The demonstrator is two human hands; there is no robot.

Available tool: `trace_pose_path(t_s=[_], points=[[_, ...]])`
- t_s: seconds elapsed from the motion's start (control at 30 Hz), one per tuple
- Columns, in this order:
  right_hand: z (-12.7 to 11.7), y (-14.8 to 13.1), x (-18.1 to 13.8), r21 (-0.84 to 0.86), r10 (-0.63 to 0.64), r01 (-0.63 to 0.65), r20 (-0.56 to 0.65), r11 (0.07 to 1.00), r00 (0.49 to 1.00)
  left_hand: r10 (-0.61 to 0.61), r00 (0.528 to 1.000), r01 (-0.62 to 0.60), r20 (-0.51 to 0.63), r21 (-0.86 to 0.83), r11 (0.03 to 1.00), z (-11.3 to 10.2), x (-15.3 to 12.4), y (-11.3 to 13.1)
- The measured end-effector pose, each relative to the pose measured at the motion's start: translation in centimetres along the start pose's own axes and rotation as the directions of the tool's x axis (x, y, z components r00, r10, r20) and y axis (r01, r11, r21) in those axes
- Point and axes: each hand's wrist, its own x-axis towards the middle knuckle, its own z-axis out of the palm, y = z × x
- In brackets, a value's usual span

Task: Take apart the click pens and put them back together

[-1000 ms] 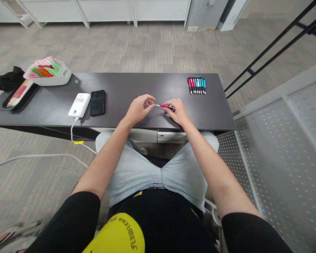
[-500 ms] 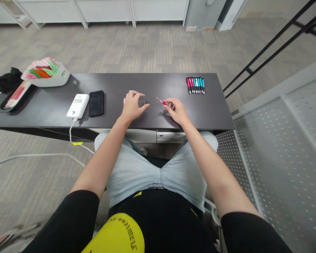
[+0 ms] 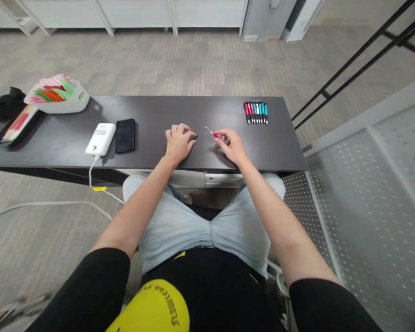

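Observation:
My right hand (image 3: 230, 144) pinches the red barrel of a pen without its front part (image 3: 216, 135); a thin, pale refill end sticks out toward the upper left. Across from it, my left hand (image 3: 179, 143) rests low over the desk, with its fingers curled and closed on a small black pen part (image 3: 193, 137). The fingers cover most of that part, so its exact shape is hidden. To the right, a row of several red, teal and white pens (image 3: 256, 113) lies side by side.
On the dark desk (image 3: 152, 106), a black phone (image 3: 125, 136) lies beside a white power bank (image 3: 100, 139) with a cable. Farther left are a white basket of colourful items (image 3: 60, 97), a dark tray (image 3: 19, 127) and a black cloth bundle (image 3: 6, 103). A perforated panel (image 3: 359, 207) stands at right.
My left hand has moved slightly right, and its spread fingers have closed around the small black part on the desk. My right hand holds the red pen barrel almost still.

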Motion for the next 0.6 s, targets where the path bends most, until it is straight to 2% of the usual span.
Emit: trace_pose_path(t_s=[0.27,0.37,0.5,0.6], points=[[-0.1,-0.1,0.0,-0.007,-0.001,0.001,0.007,1.0,1.0,0.006,0.999,-0.008,-0.035,-0.052,0.999,0.2,0.0,0.3],[-0.2,-0.4,0.0,-0.031,0.009,-0.009,0.012,0.999,1.0,0.017,0.995,-0.037,-0.094,-0.213,0.976,0.0,-0.2,-0.1],[-0.4,-0.9,0.1,-0.094,0.038,-0.035,0.03,0.995,0.999,-0.045,0.988,-0.034,-0.15,-0.486,0.873,-0.4,-0.8,-0.7],[-0.5,-1.1,0.2,-0.11,0.033,-0.027,0.049,0.994,0.998,-0.086,0.983,-0.018,-0.162,-0.551,0.834,-0.9,-1.2,-0.9]])
